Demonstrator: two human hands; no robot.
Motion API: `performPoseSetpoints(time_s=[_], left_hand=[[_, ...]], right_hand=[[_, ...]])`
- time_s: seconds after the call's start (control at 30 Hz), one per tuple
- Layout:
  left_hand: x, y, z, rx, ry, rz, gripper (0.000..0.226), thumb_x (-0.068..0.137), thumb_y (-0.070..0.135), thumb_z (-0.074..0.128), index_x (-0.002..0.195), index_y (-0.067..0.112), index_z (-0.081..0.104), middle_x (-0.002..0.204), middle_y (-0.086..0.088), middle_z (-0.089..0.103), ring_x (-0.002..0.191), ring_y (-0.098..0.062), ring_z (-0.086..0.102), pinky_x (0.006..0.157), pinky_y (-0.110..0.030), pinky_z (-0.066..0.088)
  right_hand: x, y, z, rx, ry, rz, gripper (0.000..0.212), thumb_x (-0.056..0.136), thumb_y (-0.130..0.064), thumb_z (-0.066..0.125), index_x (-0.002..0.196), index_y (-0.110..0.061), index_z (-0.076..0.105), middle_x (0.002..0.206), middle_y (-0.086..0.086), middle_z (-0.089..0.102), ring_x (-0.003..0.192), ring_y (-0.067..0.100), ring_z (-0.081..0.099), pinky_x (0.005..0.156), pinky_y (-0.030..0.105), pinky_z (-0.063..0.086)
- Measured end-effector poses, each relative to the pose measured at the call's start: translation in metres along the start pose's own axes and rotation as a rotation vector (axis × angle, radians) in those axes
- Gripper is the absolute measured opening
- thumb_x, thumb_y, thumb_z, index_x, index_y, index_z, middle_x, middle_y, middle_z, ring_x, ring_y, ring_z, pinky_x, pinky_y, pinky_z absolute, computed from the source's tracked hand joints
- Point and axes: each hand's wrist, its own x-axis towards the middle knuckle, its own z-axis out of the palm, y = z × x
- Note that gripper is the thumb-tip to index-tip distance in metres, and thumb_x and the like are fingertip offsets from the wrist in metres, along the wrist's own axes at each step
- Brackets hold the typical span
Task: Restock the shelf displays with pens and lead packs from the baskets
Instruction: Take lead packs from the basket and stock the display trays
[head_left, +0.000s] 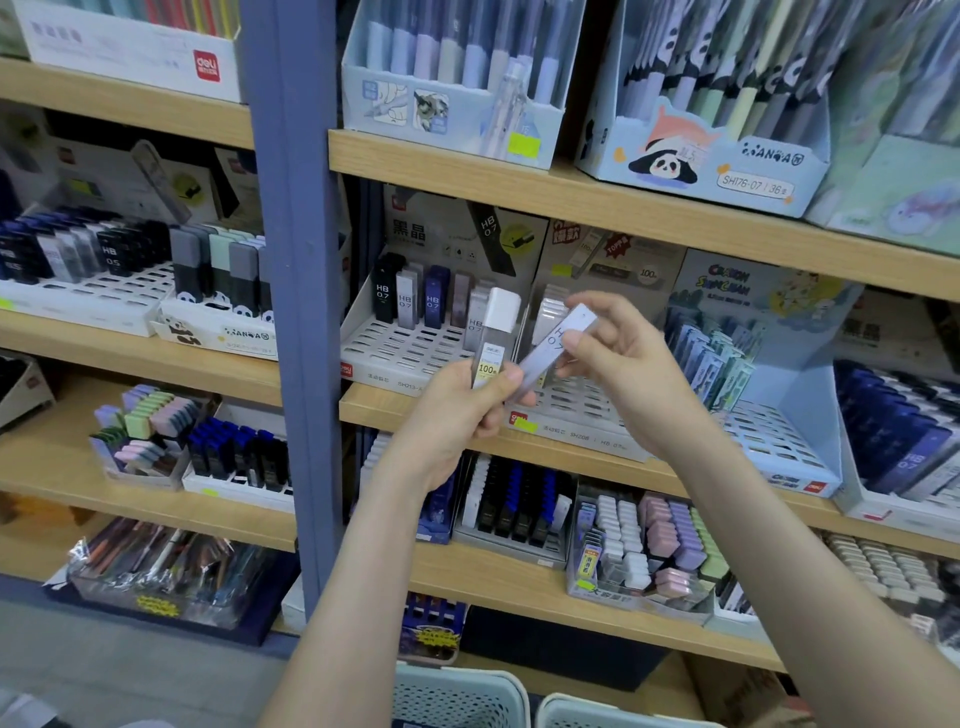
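The left hand (457, 415) is closed around the lower end of a clear rectangular plastic lead pack with a white cap (492, 343), which is held upright, cap uppermost. The right hand (623, 364) pinches a grey-lilac rectangular lead pack marked HB 0.7 (551, 347) between thumb and fingers; this pack is held tilted, its lower end close to the left thumb. Whether the two packs touch cannot be told.

Both packs are held in the air in front of the middle wooden shelf board (545, 453). Directly behind the left hand, a white slotted plastic display tray (395, 348) is seen with a row of upright black, grey and blue lead packs (405, 300) at its back. A second white slotted tray (582, 406) stands just beside it, behind the right hand. A blue-grey upright post (296, 312) bounds the bay on the left. Two pale perforated plastic baskets (457, 696) are noted at the bottom edge.
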Motion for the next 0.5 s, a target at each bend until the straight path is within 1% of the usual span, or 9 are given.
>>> performPoseSetpoints(time_s=[0.1,0.23,0.33,0.37,0.43,0.5], left_hand=[[0.0,-0.001,0.007,0.038,-0.027,0.012,0.006,0.096,0.013,0.056,0.09,0.015,0.058,0.074,0.001,0.071,0.046,-0.004,0.038,0.046,-0.013,0.034],[0.0,-0.007,0.018,0.075,-0.032,0.021,0.007,0.095,0.013,0.057,0.09,0.017,0.058,0.08,-0.001,0.072,0.047,-0.004,0.039,0.049,-0.014,0.036],[-0.001,-0.008,0.032,0.078,-0.019,0.04,0.009,0.096,0.021,0.056,0.09,0.02,0.062,0.082,0.001,0.072,0.048,-0.003,0.042,0.05,-0.015,0.037],[-0.002,-0.009,0.039,0.088,-0.005,0.049,0.013,0.098,0.026,0.053,0.091,0.021,0.063,0.081,0.001,0.071,0.049,-0.002,0.044,0.051,-0.016,0.038],[-0.002,-0.009,0.059,0.079,0.025,0.059,0.021,0.1,0.031,0.047,0.092,0.02,0.064,0.08,-0.001,0.068,0.052,-0.004,0.048,0.053,-0.018,0.04],[-0.002,-0.011,0.08,0.042,0.021,0.073,0.023,0.102,0.029,0.045,0.093,0.017,0.063,0.08,0.0,0.069,0.052,-0.004,0.049,0.05,-0.017,0.039]], right_hand=[[-0.005,0.003,-0.001,0.08,0.021,0.029,0.016,0.094,-0.004,0.054,0.108,-0.008,0.058,0.088,0.011,0.068,0.076,0.017,0.062,0.065,0.024,0.051],[-0.013,0.001,-0.011,0.059,0.053,0.054,0.011,0.094,-0.005,0.054,0.098,-0.012,0.061,0.081,0.008,0.069,0.071,0.015,0.06,0.056,0.023,0.047],[-0.024,-0.004,-0.024,0.034,0.102,0.039,0.011,0.095,-0.004,0.052,0.098,-0.012,0.06,0.076,0.003,0.068,0.063,0.008,0.059,0.052,0.017,0.045],[-0.028,-0.006,-0.031,0.026,0.125,0.029,0.01,0.096,-0.005,0.052,0.099,-0.011,0.059,0.077,0.001,0.068,0.063,0.007,0.06,0.053,0.017,0.046],[-0.04,-0.011,-0.054,0.003,0.173,0.011,0.009,0.097,-0.007,0.051,0.1,-0.011,0.058,0.078,-0.003,0.069,0.068,0.011,0.06,0.062,0.022,0.05],[-0.053,-0.016,-0.08,-0.018,0.237,0.015,0.007,0.097,-0.01,0.051,0.097,-0.012,0.057,0.077,-0.006,0.068,0.073,0.016,0.06,0.067,0.028,0.051]])
